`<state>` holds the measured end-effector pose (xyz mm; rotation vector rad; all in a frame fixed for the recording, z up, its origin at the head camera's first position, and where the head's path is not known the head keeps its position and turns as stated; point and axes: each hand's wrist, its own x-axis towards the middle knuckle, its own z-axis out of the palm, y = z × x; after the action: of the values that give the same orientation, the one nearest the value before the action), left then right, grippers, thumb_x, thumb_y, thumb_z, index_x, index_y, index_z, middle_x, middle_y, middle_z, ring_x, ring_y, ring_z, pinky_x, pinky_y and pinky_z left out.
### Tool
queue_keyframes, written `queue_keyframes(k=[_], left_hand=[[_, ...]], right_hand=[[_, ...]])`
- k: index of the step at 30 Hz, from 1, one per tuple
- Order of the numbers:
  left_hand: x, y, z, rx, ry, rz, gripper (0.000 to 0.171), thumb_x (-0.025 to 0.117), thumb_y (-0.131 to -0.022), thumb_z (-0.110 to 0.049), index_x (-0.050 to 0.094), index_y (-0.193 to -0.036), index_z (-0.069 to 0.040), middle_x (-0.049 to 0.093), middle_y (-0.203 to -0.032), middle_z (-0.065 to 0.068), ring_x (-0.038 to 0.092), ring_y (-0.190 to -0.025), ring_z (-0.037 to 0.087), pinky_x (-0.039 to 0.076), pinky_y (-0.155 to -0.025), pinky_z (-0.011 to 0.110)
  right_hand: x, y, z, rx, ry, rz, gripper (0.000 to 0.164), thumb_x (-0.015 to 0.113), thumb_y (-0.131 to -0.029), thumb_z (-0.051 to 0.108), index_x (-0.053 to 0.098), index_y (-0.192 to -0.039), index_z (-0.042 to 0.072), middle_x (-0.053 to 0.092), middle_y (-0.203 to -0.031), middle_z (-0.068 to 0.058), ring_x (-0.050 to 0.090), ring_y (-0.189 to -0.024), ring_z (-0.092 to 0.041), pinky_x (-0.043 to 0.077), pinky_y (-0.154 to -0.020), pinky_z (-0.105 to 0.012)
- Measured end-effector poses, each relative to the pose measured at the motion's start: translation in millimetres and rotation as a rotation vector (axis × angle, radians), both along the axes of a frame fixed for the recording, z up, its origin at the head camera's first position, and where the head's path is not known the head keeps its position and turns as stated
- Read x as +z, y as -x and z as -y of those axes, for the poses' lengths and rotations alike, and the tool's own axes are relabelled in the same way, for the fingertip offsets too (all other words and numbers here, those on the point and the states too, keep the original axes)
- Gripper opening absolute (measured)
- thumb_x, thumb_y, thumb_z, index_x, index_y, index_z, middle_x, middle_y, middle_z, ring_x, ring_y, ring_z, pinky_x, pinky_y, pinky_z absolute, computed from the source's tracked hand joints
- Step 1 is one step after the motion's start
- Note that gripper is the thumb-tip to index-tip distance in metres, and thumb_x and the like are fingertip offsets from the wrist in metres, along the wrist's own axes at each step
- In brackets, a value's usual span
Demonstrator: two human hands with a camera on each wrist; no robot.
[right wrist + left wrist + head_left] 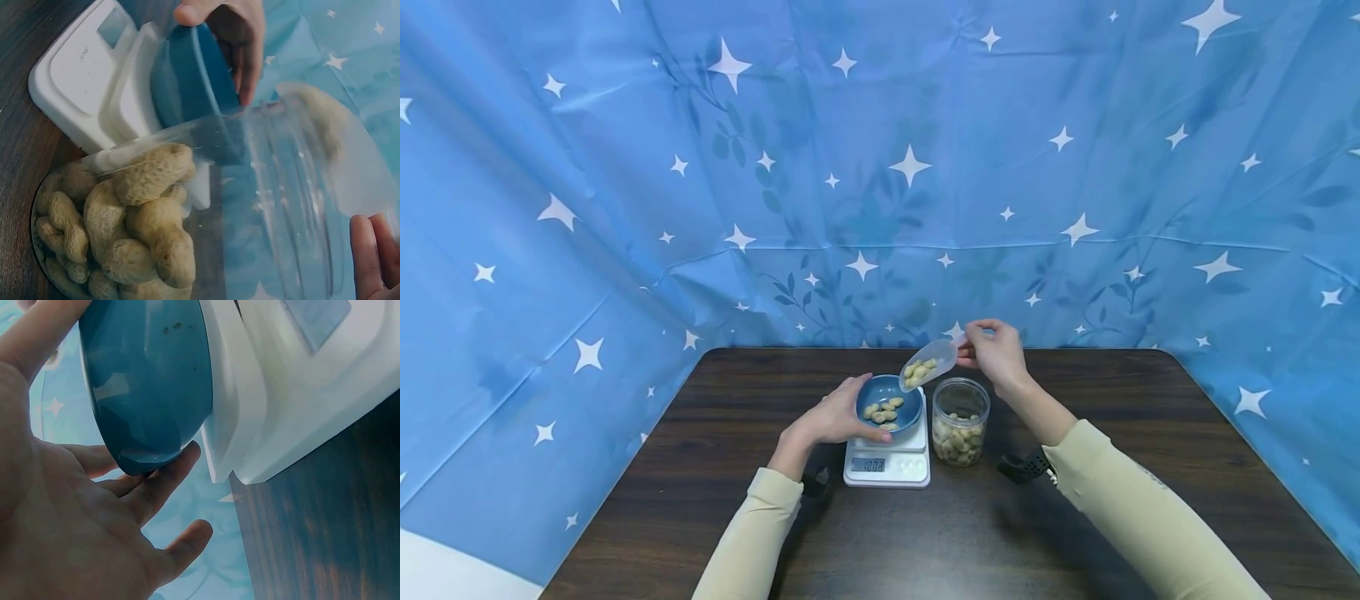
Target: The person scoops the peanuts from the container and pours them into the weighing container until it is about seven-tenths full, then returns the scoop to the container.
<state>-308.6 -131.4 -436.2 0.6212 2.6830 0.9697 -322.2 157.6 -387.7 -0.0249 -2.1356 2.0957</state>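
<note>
Holding: right hand pinches a clear scoop of peanuts, tilted above the blue bowl.
Bowl: on the white scale, peanuts inside.
Left hand: fingers relaxed, cupping the bowl's side.
Jar: just right of the scale, on the dark table.

From the head view we look forward and down over the whole desk from some distance. Our left wrist view sits very close, beneath the bowl, facing up. Our right wrist view is close above the jar. All three share the bowl and scale.
</note>
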Motion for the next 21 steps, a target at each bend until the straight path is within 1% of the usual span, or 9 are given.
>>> queue_keyframes(k=[3,6,9,11,16,18,21], left_hand=[[0.1,0.1,-0.3,0.001,-0.002,0.009,0.115,0.090,-0.075,-0.049,0.029,-0.161,-0.004,0.039,-0.155,0.017,0.044,-0.134,0.033,0.036,-0.110,0.056],[0.2,0.6,-0.9,0.004,-0.002,0.016,0.115,0.091,-0.075,-0.049,0.028,-0.161,-0.005,0.039,-0.155,0.016,0.045,-0.134,0.031,0.037,-0.111,0.054],[0.2,0.8,-1.0,0.005,-0.008,0.019,0.115,0.091,-0.075,-0.048,0.028,-0.161,-0.005,0.038,-0.156,0.016,0.045,-0.134,0.032,0.037,-0.110,0.054],[0.4,0.6,-0.8,0.006,-0.011,0.024,0.115,0.091,-0.075,-0.048,0.028,-0.161,-0.004,0.037,-0.156,0.017,0.044,-0.134,0.033,0.037,-0.110,0.055],[0.1,0.5,-0.1,0.007,-0.016,0.028,0.114,0.091,-0.075,-0.047,0.028,-0.161,-0.005,0.038,-0.156,0.017,0.044,-0.135,0.033,0.037,-0.110,0.056],[-0.1,0.5,0.0,0.004,-0.018,0.026,0.115,0.091,-0.075,-0.047,0.028,-0.161,-0.005,0.038,-0.156,0.017,0.044,-0.135,0.034,0.037,-0.110,0.056],[-0.6,0.5,0.0,-0.001,-0.026,0.022,0.115,0.092,-0.075,-0.046,0.028,-0.161,-0.004,0.038,-0.156,0.018,0.044,-0.136,0.035,0.037,-0.110,0.057]], right_hand=[[-0.7,0.9,6.1,-0.009,-0.068,-0.051,0.035,0.052,-0.108,0.016,0.051,-0.131,-0.011,0.072,-0.090,-0.019,0.072,-0.071,-0.015,0.060,-0.070,-0.031],[-1.7,2.3,10.4,-0.023,-0.186,-0.133,0.032,0.054,-0.108,0.017,0.056,-0.127,-0.009,0.073,-0.089,-0.022,0.073,-0.070,-0.020,0.060,-0.067,-0.032],[-0.7,2.5,13.5,-0.039,-0.311,-0.222,0.027,0.055,-0.108,0.017,0.060,-0.122,-0.006,0.074,-0.085,-0.019,0.074,-0.070,-0.026,0.061,-0.065,-0.034],[1.5,1.9,14.8,-0.040,-0.361,-0.270,0.026,0.055,-0.108,0.018,0.061,-0.120,-0.004,0.074,-0.083,-0.017,0.074,-0.071,-0.029,0.061,-0.065,-0.036],[9.3,-0.1,14.5,-0.030,-0.417,-0.343,0.027,0.055,-0.109,0.019,0.062,-0.120,-0.003,0.074,-0.082,-0.013,0.074,-0.075,-0.031,0.060,-0.063,-0.031],[12.0,-1.4,13.0,-0.028,-0.432,-0.358,0.027,0.055,-0.109,0.020,0.062,-0.121,-0.003,0.075,-0.083,-0.013,0.074,-0.076,-0.029,0.059,-0.062,-0.028],[14.5,-3.2,9.3,-0.022,-0.425,-0.368,0.028,0.054,-0.109,0.020,0.061,-0.122,-0.004,0.075,-0.085,-0.014,0.074,-0.077,-0.028,0.059,-0.062,-0.027]])
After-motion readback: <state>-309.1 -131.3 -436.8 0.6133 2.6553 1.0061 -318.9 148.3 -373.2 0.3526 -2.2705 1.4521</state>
